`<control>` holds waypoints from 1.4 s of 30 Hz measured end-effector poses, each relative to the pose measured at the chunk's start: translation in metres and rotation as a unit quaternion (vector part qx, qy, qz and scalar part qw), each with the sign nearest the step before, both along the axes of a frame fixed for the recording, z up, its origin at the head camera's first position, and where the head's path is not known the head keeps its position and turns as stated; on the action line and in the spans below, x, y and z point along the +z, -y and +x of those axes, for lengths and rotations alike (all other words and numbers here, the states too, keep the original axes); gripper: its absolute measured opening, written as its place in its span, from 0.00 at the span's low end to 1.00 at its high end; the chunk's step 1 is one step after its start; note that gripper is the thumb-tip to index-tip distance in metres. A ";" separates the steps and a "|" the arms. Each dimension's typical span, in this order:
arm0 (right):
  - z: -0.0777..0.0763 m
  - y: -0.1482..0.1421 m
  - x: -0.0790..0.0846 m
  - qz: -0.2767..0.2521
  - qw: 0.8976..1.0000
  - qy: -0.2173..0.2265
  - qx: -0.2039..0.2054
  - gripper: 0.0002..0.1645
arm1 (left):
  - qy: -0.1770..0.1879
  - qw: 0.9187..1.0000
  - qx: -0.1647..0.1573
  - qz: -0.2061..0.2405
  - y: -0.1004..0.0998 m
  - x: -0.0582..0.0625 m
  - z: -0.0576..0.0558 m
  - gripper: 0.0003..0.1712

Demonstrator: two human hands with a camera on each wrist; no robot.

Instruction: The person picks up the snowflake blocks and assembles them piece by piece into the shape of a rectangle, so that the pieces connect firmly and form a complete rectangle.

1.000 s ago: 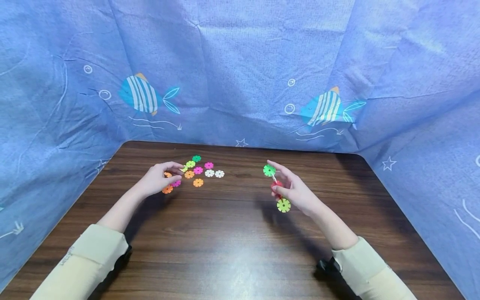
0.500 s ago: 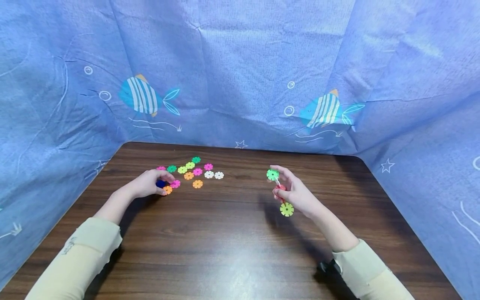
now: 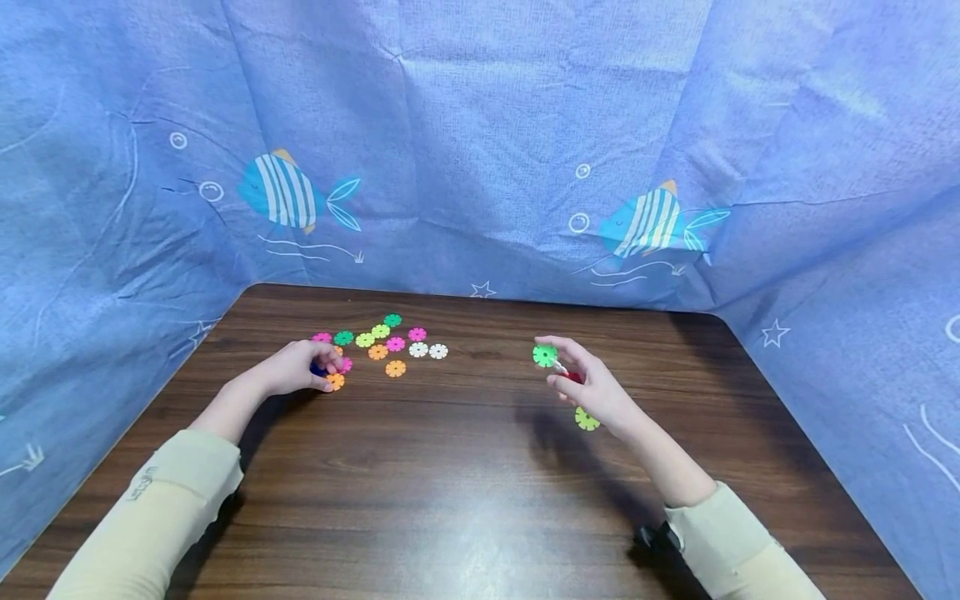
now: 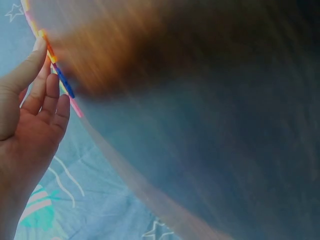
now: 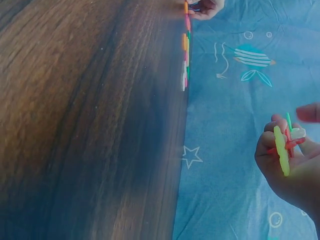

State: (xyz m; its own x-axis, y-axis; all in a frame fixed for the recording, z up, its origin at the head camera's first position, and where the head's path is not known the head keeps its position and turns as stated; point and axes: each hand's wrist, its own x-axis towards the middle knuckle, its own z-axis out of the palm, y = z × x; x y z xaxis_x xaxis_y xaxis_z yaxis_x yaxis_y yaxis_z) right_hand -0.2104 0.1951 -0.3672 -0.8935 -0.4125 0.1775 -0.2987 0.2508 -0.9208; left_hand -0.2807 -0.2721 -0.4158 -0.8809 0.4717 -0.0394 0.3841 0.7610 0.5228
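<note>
My right hand [image 3: 596, 392] is raised over the table and grips a chain of interlocking notched discs. A light green disc [image 3: 543, 356] sticks out beyond the fingertips, followed by a white piece [image 5: 298, 133] and red discs [image 3: 573, 377] partly covered by the hand. A yellow disc [image 3: 587, 419] hangs at the near end. At the pile, my left hand [image 3: 296, 368] is low on the table, its bent fingertips over a pink disc [image 3: 345, 365] and its thumb at an orange disc [image 3: 335, 382]. Under its palm shows part of a dark blue disc [image 4: 65, 82].
Loose notched discs lie spread to the right of and beyond my left hand: two white discs [image 3: 428, 351], a dark green disc [image 3: 392, 320], yellow discs [image 3: 365, 340] and several others. A blue fish-print cloth [image 3: 480, 167] stands behind the brown table [image 3: 450, 450].
My left hand has moved left and nearer from the yellow discs to the orange and pink ones, and the pink disc has shifted slightly left. The chain in my right hand has turned.
</note>
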 end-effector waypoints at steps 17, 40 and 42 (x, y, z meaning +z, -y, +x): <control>0.010 0.008 0.016 0.048 0.998 -0.036 -0.034 0.23 | 0.028 0.999 -0.004 -0.016 -0.003 0.004 0.000 0.10; -0.003 0.003 -0.003 0.108 0.988 -0.091 -0.069 0.22 | -0.041 0.997 0.025 0.056 -0.027 0.032 0.004 0.03; -0.003 0.004 -0.002 0.116 0.985 -0.106 -0.072 0.23 | -0.050 0.996 0.034 0.069 -0.031 0.036 0.006 0.03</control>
